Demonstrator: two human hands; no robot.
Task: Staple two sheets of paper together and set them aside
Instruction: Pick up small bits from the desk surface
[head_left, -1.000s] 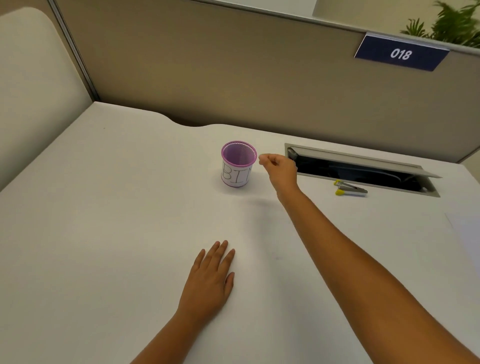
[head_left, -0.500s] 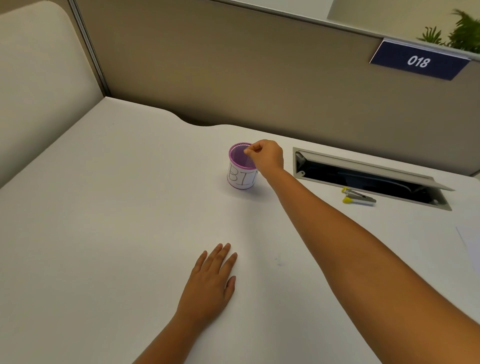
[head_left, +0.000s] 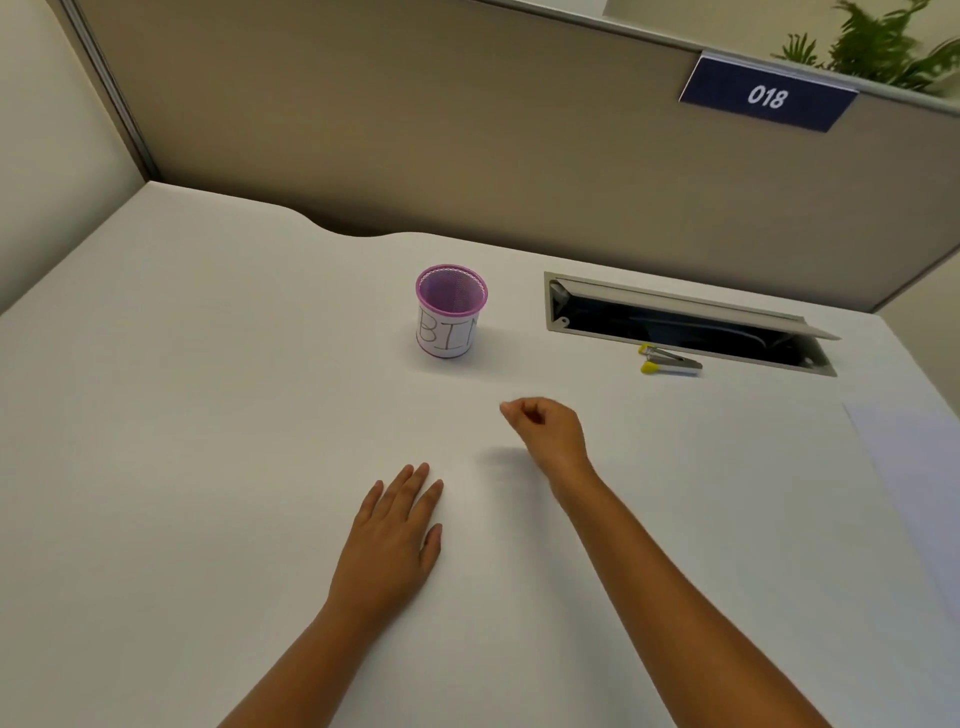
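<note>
On my white bench (head_left: 208, 415): a purple mesh cup labelled "BIN" (head_left: 451, 312), a yellow-tipped metal clip (head_left: 667, 359) beside the open grey cable hatch (head_left: 685, 325), blue "018" sign (head_left: 768, 95) above.

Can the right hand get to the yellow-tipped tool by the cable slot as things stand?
Probably yes. The right hand hovers curled and seemingly empty over bare desk, and nothing lies between it and the yellow-tipped tool.

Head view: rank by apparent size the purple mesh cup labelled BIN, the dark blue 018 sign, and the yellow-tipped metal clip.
1. Dark blue 018 sign
2. Purple mesh cup labelled BIN, close to the sign in area, so this order is unsure
3. Yellow-tipped metal clip, clearly smallest
</note>
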